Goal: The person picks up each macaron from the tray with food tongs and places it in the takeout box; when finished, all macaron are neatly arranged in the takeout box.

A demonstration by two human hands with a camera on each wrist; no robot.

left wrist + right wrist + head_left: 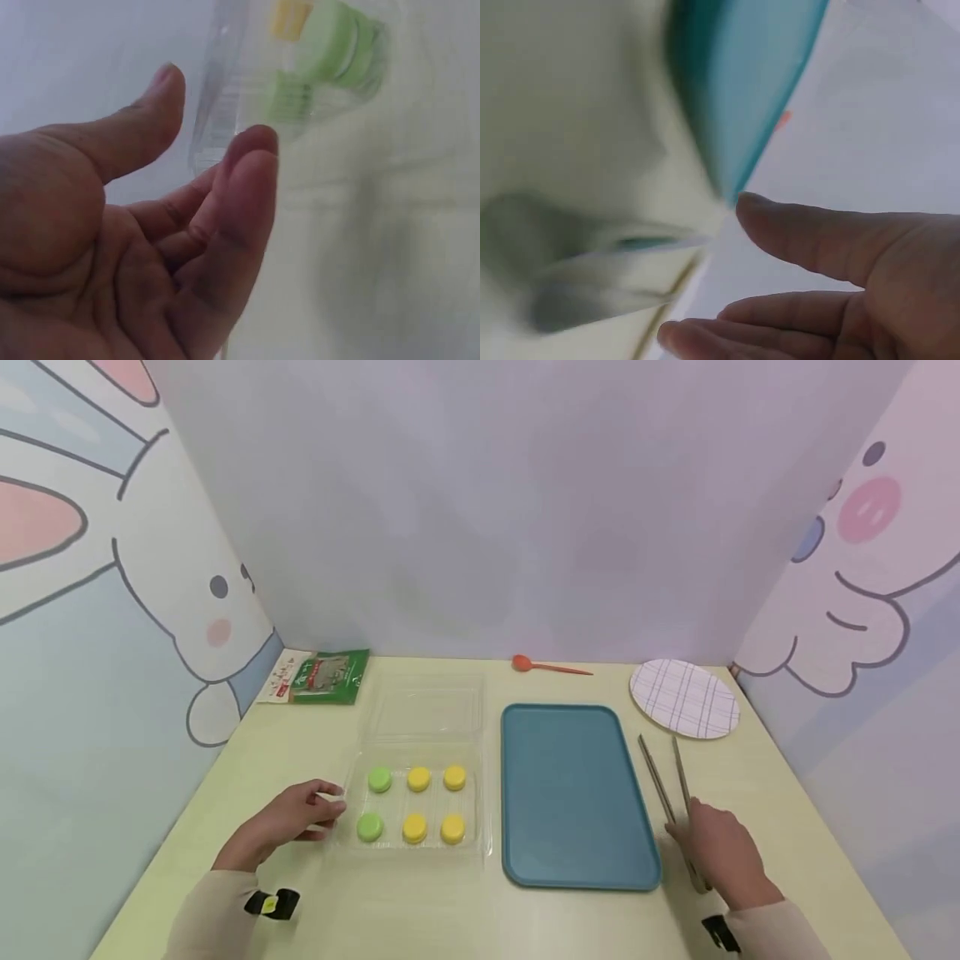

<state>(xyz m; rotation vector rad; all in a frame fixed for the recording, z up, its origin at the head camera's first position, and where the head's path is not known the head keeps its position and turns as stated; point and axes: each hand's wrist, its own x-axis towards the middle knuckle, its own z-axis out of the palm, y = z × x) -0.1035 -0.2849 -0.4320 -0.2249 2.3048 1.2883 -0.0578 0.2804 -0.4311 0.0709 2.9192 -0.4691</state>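
A clear plastic box (423,852) lies with its lid folded back, holding two green macarons (379,779) and several yellow macarons (415,828). Beside its left edge is my left hand (296,814), thumb and fingers apart with nothing held; the left wrist view shows the fingertips close to the box wall (217,97). On the right, metal tongs (658,777) lie on the table with their arms spread. My right hand (723,852) hovers over their middle. In the right wrist view its thumb and fingers stand apart, with the blurred tongs (637,246) beyond them.
Between the box and the tongs lies a blue tray (577,793). At the back are a green and white food packet (322,677), an orange-red spoon (551,667) and a checked plate (685,697). Walls (480,510) enclose the table's back and sides.
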